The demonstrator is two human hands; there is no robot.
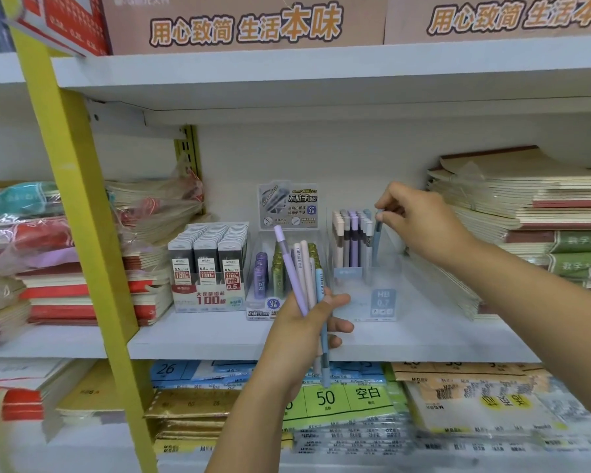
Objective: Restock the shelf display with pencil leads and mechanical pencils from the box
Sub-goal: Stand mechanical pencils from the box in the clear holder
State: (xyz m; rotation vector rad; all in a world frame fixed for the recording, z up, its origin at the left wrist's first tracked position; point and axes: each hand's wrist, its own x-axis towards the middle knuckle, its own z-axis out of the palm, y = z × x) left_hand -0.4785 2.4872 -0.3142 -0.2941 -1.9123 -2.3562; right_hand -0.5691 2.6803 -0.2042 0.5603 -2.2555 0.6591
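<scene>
On the middle shelf (219,339), three displays stand side by side, back from its front edge, between stacks of notebooks (526,206) at the right end and more wrapped stacks (65,285) at the left end. The leftmost display holds grey lead packs (209,254) in three rows. The middle one holds lead tubes (268,271) in two rows, one purple and one green, below an upright card. The rightmost is a clear pencil stand (365,295), with mechanical pencils upright at its back in four colours: pink, grey, purple and pale blue (too crowded to count singly).

One right hand (420,220) reaches over that stand, thumb and fingertips pinching the top of a single blue-grey pencil (377,240), which hangs upright at the right end of the standing pencils, partly inside the clear wall.

One left hand (307,322) is raised in front of the shelf's front edge, fingers curled around a bunch of pencils (301,268). Four can be counted: one purple, one cream, one pink, one blue, fanned upward to the left.
</scene>
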